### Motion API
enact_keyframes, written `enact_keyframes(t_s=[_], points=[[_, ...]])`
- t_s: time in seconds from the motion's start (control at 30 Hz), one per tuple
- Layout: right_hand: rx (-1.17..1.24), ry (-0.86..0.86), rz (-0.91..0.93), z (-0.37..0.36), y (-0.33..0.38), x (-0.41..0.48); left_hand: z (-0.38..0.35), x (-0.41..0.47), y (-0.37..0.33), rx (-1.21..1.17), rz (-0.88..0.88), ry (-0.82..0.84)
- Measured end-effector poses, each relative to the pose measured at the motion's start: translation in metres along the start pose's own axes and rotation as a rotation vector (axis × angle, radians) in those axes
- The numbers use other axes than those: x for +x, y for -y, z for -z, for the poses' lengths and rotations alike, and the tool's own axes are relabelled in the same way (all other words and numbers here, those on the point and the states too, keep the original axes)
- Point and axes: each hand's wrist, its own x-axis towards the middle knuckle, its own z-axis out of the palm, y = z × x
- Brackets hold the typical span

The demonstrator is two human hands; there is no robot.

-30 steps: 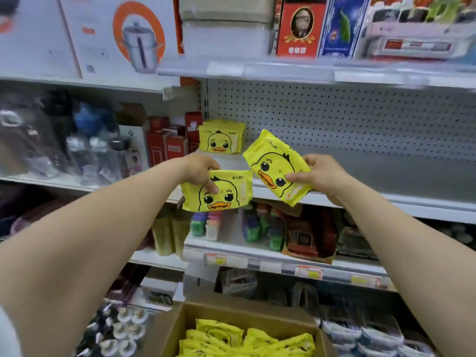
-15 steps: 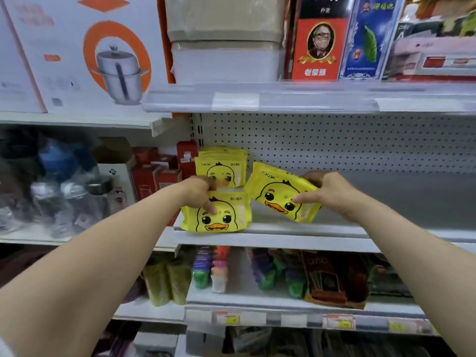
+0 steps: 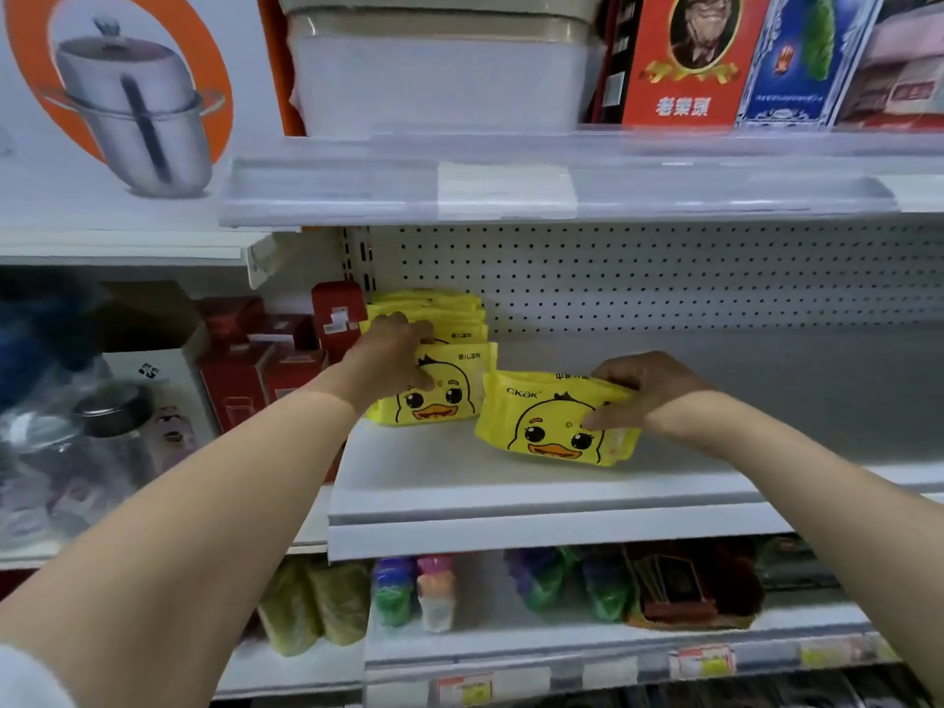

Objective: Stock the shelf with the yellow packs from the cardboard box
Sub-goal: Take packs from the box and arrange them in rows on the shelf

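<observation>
Your left hand (image 3: 385, 360) grips the top left part of a soft yellow plastic pack printed with a cartoon duck face (image 3: 439, 388), fingers curled over its upper edge and thumb pressed on its front. This pack stands upright on its long lower edge on the white metal shelf (image 3: 511, 498), face toward you, directly in front of a row of identical yellow packs (image 3: 434, 311) lined up against the white perforated back panel (image 3: 664, 278). Whether it touches that row cannot be told.

Your right hand (image 3: 638, 388) closes on the right end of a second yellow duck-face pack (image 3: 549, 421), fingers over its top edge and thumb on the front. It sits just to the right of the first pack, nearer the shelf's front edge. Its long axis runs left to right and dips slightly toward the right; its face tilts up toward you. Its lower edge rests on or just above the shelf; contact cannot be told.

Each pack is rectangular, wider than tall, with a black-outlined duck, orange bill, large dark eyes and small printed text along the top. Red cartons (image 3: 255, 360) stand on the neighbouring shelf to the left.
</observation>
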Motion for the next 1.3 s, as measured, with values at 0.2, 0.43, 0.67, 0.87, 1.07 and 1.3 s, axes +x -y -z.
enact_keyframes(t_s=[0.2, 0.43, 0.67, 0.87, 1.07, 1.3], points=[[-0.067, 0.045, 0.031, -0.018, 0.019, 0.024, -0.006, 0.025, 0.019, 0.025, -0.044, -0.092], [-0.124, 0.08, 0.095, -0.051, 0.046, 0.044, -0.008, 0.022, 0.031, -0.201, -0.096, -0.254], [-0.089, 0.017, 0.155, -0.089, 0.075, 0.077, 0.019, -0.023, 0.021, -0.246, -0.27, -0.077], [-0.215, -0.241, 0.196, -0.108, 0.082, 0.097, -0.002, -0.02, 0.028, 0.123, -0.141, -0.144], [-0.318, -0.252, 0.149, -0.083, 0.079, 0.08, -0.017, -0.023, 0.02, 0.222, 0.004, -0.299], [-0.43, -0.141, 0.029, -0.044, 0.075, 0.034, 0.003, -0.057, -0.026, 0.146, 0.099, -0.257]])
